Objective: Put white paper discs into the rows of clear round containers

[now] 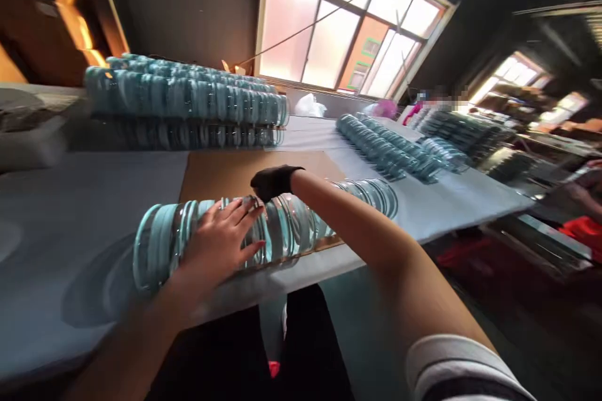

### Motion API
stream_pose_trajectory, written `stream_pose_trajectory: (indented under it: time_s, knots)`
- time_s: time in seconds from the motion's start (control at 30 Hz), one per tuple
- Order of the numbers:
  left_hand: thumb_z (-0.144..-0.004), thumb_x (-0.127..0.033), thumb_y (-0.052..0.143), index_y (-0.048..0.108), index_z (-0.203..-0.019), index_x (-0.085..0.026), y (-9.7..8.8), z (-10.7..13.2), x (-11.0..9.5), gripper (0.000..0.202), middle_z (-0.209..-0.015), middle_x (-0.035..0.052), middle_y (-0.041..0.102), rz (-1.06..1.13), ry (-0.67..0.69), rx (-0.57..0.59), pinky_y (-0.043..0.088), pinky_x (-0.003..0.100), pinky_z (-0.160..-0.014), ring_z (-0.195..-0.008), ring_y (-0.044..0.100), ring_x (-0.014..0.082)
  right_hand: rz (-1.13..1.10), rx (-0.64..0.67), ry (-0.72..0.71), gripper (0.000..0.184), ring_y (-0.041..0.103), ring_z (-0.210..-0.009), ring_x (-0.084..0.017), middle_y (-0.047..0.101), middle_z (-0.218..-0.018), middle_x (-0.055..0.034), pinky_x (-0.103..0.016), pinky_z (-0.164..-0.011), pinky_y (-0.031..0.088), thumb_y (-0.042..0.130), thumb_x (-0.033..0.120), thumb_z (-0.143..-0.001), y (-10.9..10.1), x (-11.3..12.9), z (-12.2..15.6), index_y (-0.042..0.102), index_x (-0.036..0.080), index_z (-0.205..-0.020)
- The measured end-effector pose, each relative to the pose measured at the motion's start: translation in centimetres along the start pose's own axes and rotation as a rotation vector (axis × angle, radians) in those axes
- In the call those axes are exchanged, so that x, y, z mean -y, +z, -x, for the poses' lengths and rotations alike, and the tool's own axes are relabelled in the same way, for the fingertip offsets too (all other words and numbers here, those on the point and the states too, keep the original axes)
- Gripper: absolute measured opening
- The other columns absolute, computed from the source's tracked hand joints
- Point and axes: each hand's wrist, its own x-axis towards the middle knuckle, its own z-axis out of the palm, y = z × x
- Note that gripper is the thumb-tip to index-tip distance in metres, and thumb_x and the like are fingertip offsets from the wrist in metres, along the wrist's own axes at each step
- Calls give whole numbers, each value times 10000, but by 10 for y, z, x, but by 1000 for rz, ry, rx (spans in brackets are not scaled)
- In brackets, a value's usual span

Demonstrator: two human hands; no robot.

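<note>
A row of round, clear glass lids [162, 241] with shiny rims stands on edge along the near side of the table. My left hand [223, 235], bare, rests over the row with its fingers spread across the lids' upper edges. Just right of those fingertips is my right hand [273, 183] in a black glove, bent down over the top of the same row. Its fingers look curled, but what they hold is hidden behind the hand. Under and behind the row lies a sheet of brown cardboard [211, 172].
More glass lids [188, 97] are piled in rows at the back left. Further rows of lids [371, 144] lie at the back right. A white container [31, 141] stands at the left edge. The table's [489, 197] right edge slopes away. At the far right a person's arm [583, 191] shows.
</note>
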Motion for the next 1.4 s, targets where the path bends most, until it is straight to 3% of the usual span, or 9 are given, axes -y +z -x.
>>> stream_pose_trajectory:
  time_s: [0.17, 0.3, 0.47, 0.6, 0.73, 0.93, 1.1, 1.3, 1.4]
  knots:
    - [-913, -518, 529, 471, -1461, -293, 1, -1, 1, 596, -1507, 74, 489, 25, 2, 7, 287, 600, -1168, -1394, 452, 326, 88, -83, -34, 240, 638, -994, -135, 731, -1017, -10, -255, -903, 443, 557, 162, -873, -2, 8, 14, 741, 196, -1023]
    - [-889, -488, 577, 520, -1415, -290, -10, -2, -3, 565, -1473, 78, 530, 47, -54, 30, 288, 570, -1174, -1376, 475, 313, -3, -256, -69, 238, 657, -886, -149, 730, -994, -24, -211, -719, 418, 556, 299, -893, 18, -2, 49, 718, 219, -1047]
    - [-896, -569, 562, 506, -1417, -266, -17, -6, -5, 606, -1509, 66, 492, 92, -68, 88, 237, 523, -1204, -1403, 438, 281, -105, -490, 96, 336, 644, -715, -195, 718, -802, -87, -272, -609, 339, 449, 371, -941, 95, 24, 100, 723, 179, -905]
    - [-899, -564, 572, 482, -1431, -261, -21, -5, -2, 619, -1519, 69, 480, 97, -93, 123, 207, 511, -1212, -1420, 410, 265, -141, -466, 70, 304, 659, -753, -218, 731, -832, -102, -290, -639, 375, 460, 296, -938, 165, 57, 127, 742, 187, -918]
    - [-922, -498, 572, 522, -1391, -253, -35, -8, -8, 532, -1501, 71, 501, 126, -103, 159, 241, 522, -1196, -1409, 427, 259, -156, -378, 61, 333, 685, -892, -270, 738, -1016, -115, -341, -724, 452, 448, 274, -958, 194, 70, 128, 721, 207, -1136]
    - [-960, -456, 512, 587, -1318, -217, -31, -34, -21, 437, -1414, 68, 587, 142, -71, 130, 329, 480, -1144, -1348, 495, 241, -119, -262, 76, 398, 699, -866, -301, 741, -950, -128, -374, -693, 475, 359, 283, -993, 177, 69, 128, 734, 227, -1114]
    - [-954, -488, 494, 624, -1269, -228, -15, -51, -3, 429, -1270, 33, 677, 160, -63, 173, 434, 359, -1003, -1165, 621, 212, -85, -261, 38, 463, 703, -876, -292, 743, -995, -115, -369, -699, 487, 301, 332, -1012, 170, 68, 132, 752, 241, -1067]
    - [-969, -473, 487, 543, -1375, -203, -16, -48, -11, 491, -1443, 97, 557, 100, -2, 122, 345, 479, -1126, -1322, 524, 262, -199, -702, 212, 427, 707, -879, -246, 745, -979, -134, -315, -743, 511, 381, 381, -997, 113, -15, 134, 751, 169, -1018]
    - [-956, -491, 507, 455, -1452, -165, -11, -51, -32, 596, -1546, 127, 432, 101, 7, 71, 299, 518, -1167, -1427, 408, 281, -137, -558, 217, 276, 685, -958, -211, 734, -1071, -84, -290, -795, 501, 513, 327, -951, 64, -60, 101, 733, 205, -1065]
